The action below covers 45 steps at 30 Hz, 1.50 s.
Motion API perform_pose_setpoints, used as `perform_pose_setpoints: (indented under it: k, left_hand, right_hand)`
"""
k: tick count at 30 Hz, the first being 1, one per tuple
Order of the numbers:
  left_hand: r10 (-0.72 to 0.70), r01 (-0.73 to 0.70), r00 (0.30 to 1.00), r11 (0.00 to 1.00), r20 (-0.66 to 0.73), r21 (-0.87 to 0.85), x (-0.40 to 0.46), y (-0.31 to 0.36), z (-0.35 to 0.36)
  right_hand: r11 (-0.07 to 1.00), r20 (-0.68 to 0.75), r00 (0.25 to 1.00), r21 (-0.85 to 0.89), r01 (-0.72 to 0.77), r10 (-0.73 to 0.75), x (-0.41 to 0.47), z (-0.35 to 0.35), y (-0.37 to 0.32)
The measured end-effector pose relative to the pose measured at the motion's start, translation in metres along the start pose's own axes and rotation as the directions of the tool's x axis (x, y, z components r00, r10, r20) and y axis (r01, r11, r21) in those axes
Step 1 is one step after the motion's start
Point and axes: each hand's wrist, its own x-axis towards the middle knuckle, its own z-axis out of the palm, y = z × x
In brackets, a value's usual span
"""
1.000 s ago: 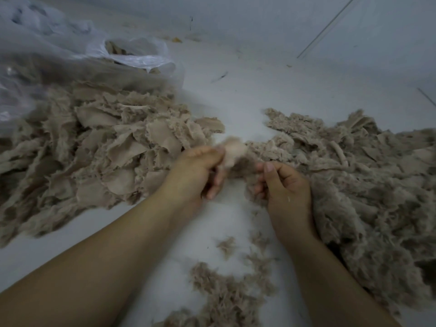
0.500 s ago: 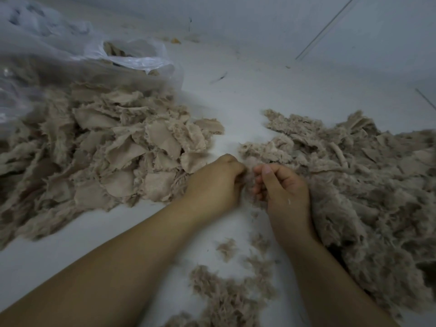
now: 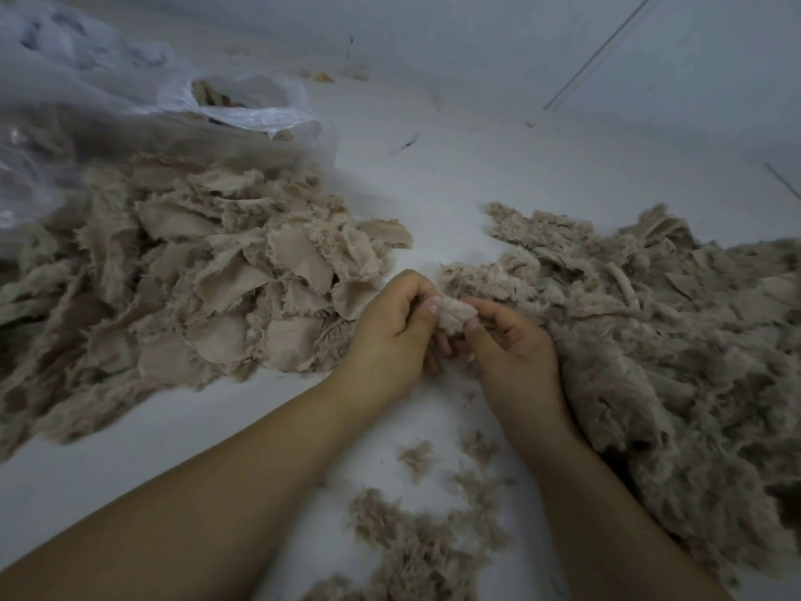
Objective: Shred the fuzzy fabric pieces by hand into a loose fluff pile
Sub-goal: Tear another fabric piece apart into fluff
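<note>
Desk [image 3: 498,175]: pale surface carrying all material
Fluff pile [image 3: 659,340]: large loose mass on the right, touching the outer edge of the right hand
Fabric pieces [image 3: 208,271]: heap of flat fuzzy pieces on the left, spilling from a clear plastic bag [image 3: 130,106]; nearest edge just beside the left hand
Stray fluff [image 3: 416,540]: small tufts on the desk between the forearms
Left hand [image 3: 392,336]: fingers curled, thumb and fingertips pinching the left end of the piece
Right hand [image 3: 509,344]: fingers curled, thumb pinching the right end of the same piece
Piece in work [image 3: 455,316]: small pale wad held between both hands, just above the desk at the near edge of the fluff pile
Change: half a second ago the hands were pressed close with the piece hidden; the wad now shows between the thumbs, with the hands slightly separated
Meaning: a pull-apart stroke appears to be starting; the torn fibre should drop onto the fluff pile. The fabric heap is large, so much work remains
</note>
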Motion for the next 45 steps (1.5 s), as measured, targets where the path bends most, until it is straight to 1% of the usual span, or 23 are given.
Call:
perform_pose_setpoints:
  k: [3,8,12,17,21,28,31,33,35,36,37,39,40,41,42,43,45]
  left_hand:
    - [-0.032,0.025,0.995,0.997,-0.092,-0.076,0.003,0.0,-0.002]
    - [-0.052,0.049,0.987,0.999,-0.154,-0.021,0.006,-0.006,-0.007]
    - [-0.083,0.078,0.979,0.996,-0.184,-0.031,0.006,-0.009,-0.008]
    - [-0.08,0.072,0.979,0.996,-0.186,-0.05,0.004,-0.008,-0.008]
    - [-0.086,0.068,0.984,0.991,-0.156,-0.112,0.002,-0.007,-0.009]
    - [-0.181,0.136,0.969,0.959,-0.169,-0.247,0.002,-0.009,-0.007]
    - [-0.249,0.198,0.955,0.94,-0.16,-0.277,0.001,-0.005,-0.006]
    - [-0.307,0.271,0.945,0.926,-0.109,-0.262,-0.002,-0.001,-0.005]
    - [-0.362,0.359,0.932,0.914,0.021,-0.187,-0.009,0.005,-0.002]
    - [-0.385,0.399,0.916,0.907,0.118,-0.137,-0.014,0.007,0.0]
    - [-0.405,0.434,0.883,0.897,0.238,-0.086,-0.019,0.01,0.001]
    - [-0.422,0.478,0.765,0.878,0.486,0.011,-0.028,0.017,0.002]
    - [-0.416,0.473,0.705,0.879,0.574,0.056,-0.03,0.019,0.0]
    - [-0.4,0.454,0.66,0.887,0.636,0.087,-0.032,0.021,-0.002]
    - [-0.382,0.435,0.64,0.895,0.667,0.095,-0.033,0.022,-0.005]
    - [-0.372,0.437,0.646,0.896,0.667,0.076,-0.032,0.023,-0.006]
    - [-0.376,0.494,0.707,0.869,0.599,-0.038,-0.029,0.022,-0.009]
  right_hand:
    - [0.999,-0.022,1.0,0.031,0.019,-0.018,-0.001,0.002,-0.001]
    - [0.995,-0.055,0.998,0.088,0.035,-0.03,-0.002,0.004,-0.004]
    - [0.998,-0.063,0.997,0.055,0.042,-0.039,-0.003,0.003,-0.005]
    - [0.996,-0.113,0.992,0.072,0.056,-0.047,-0.002,0.004,-0.005]
    - [0.997,-0.12,0.991,0.033,0.067,-0.063,-0.002,0.004,-0.002]
    - [0.997,-0.131,0.989,0.005,0.074,-0.073,-0.001,0.003,-0.001]
    - [0.997,-0.138,0.988,0.01,0.071,-0.069,-0.001,0.003,0.0]
    - [0.998,-0.15,0.987,0.029,0.053,-0.048,0.0,0.003,0.0]
    - [0.998,-0.178,0.984,0.06,0.031,-0.02,0.001,0.002,0.0]
    - [0.997,-0.191,0.981,0.065,0.031,-0.018,0.002,0.002,0.001]
    - [0.998,-0.2,0.98,0.057,0.036,-0.024,0.003,0.001,0.002]
    - [0.999,-0.219,0.975,0.025,0.046,-0.04,0.004,0.002,0.002]
    - [0.999,-0.233,0.972,0.015,0.046,-0.042,0.005,0.002,0.003]
    - [0.999,-0.25,0.968,0.023,0.045,-0.037,0.006,0.002,0.003]
    - [0.998,-0.259,0.965,0.047,0.042,-0.029,0.007,0.001,0.003]
    - [0.997,-0.26,0.965,0.061,0.042,-0.025,0.007,0.001,0.003]
    - [0.997,-0.249,0.968,0.059,0.049,-0.033,0.006,0.001,0.003]
